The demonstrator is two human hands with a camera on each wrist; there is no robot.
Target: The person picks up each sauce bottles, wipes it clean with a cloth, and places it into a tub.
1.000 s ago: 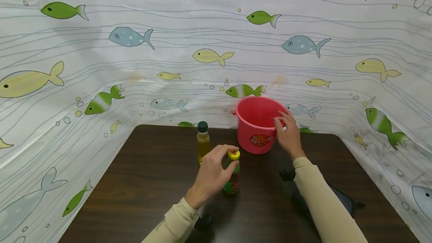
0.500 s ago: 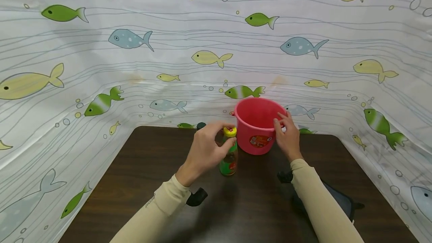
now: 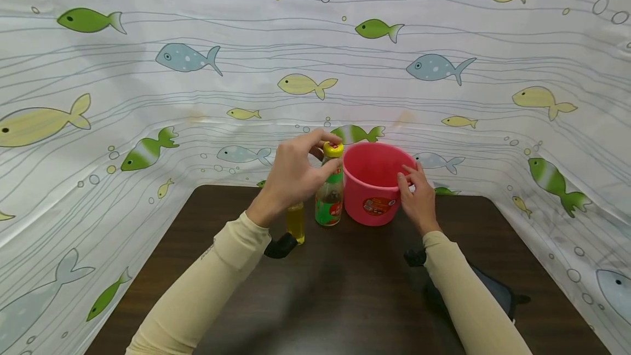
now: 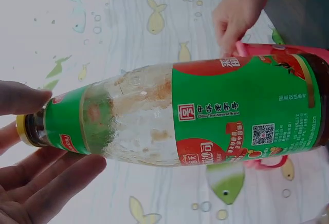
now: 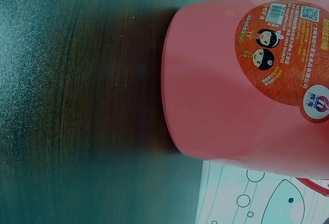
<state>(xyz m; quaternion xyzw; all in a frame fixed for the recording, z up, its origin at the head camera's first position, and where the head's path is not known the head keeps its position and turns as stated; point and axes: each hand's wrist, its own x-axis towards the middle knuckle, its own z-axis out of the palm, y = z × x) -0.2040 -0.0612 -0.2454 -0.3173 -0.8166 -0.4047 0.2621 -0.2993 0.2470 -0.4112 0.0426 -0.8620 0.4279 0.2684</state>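
- 1 green-labelled bottle, yellow cap uppermost: near the centre of the head frame, just left of the bucket. Long axis close to vertical there; in the left wrist frame it runs across, cap at the left edge, base at the right.
- 1 left hand: grasping that bottle by its cap and neck, thumb and fingers about it. The body lies below the grip in the head frame; this hand is the nearer of the 2 to it.
- 1 pink bucket: upright, right of centre, mouth showing. We judge the key relation to be bottle against bucket: side by side, the bottle outside, its cap a little higher in the frame than the near rim. Whether they touch, or whether the bottle's base meets the table, we cannot tell.
- 1 right hand: pinching the bucket's rim at its right side, across the mouth from the bottle.
- 1 oil bottle: left of the green-labelled one, its upper part hidden from us by the left hand.
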